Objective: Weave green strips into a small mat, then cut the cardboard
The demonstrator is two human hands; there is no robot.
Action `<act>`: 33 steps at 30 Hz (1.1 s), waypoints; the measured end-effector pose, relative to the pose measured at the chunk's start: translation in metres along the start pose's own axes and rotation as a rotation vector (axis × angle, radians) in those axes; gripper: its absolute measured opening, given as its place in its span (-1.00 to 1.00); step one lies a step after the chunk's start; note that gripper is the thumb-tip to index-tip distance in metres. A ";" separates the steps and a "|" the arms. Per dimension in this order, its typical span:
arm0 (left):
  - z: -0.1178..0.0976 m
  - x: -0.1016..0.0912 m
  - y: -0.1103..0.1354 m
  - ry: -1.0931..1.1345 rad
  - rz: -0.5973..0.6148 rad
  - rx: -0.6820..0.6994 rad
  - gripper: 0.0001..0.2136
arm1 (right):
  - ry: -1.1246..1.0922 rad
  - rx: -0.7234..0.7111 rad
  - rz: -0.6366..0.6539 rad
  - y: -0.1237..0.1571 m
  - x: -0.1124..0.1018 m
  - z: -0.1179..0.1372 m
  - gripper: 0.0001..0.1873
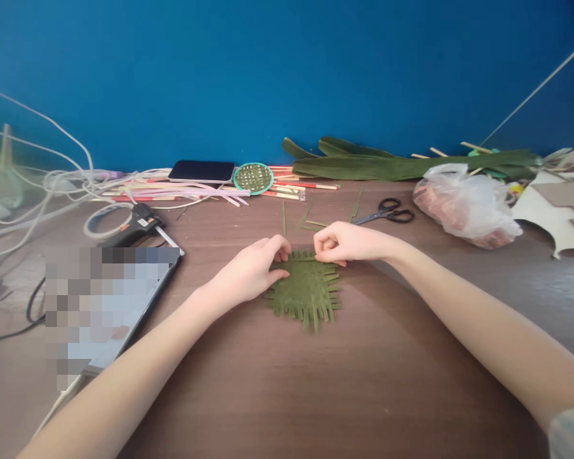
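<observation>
A small green mat woven from leaf strips [309, 292] lies flat on the brown table [287, 389], strip ends sticking out on every side. My left hand [251, 271] rests on its left edge with fingers curled and thumb pressing on the weave. My right hand [337, 243] is at the mat's far edge, fingers pinched on the strip ends there.
Black scissors [386, 212] lie beyond my right hand. Long green leaves [402, 166], a plastic bag [463, 204], a small round woven piece [253, 178], a phone [201, 171], coloured strips and sticks, white cables, a glue gun [134, 226] and a tablet [110, 306] surround the spot.
</observation>
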State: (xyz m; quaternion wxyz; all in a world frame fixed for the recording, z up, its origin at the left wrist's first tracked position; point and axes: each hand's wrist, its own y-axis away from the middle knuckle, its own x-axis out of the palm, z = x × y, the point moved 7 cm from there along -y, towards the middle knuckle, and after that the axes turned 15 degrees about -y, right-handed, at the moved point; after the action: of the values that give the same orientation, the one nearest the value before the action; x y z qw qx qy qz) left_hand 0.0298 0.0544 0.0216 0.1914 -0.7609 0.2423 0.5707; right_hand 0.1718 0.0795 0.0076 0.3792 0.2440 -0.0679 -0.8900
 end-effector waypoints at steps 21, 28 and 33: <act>-0.011 -0.005 -0.001 -0.144 -0.131 0.041 -0.83 | -0.119 -0.254 -0.290 0.005 0.018 0.043 -0.70; -0.004 -0.007 -0.002 -0.071 -0.103 -0.039 -0.79 | 0.081 -0.302 -0.407 0.000 0.007 0.032 -0.81; 0.004 -0.005 -0.003 0.037 -0.047 -0.067 -0.73 | 0.321 -0.332 -0.365 -0.008 0.017 0.025 -0.81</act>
State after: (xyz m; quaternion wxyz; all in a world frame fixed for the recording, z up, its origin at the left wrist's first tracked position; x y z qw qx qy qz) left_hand 0.0272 0.0596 0.0252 0.1748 -0.7829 0.2087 0.5594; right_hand 0.1445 0.0714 0.0204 0.2533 0.3244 0.1846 -0.8925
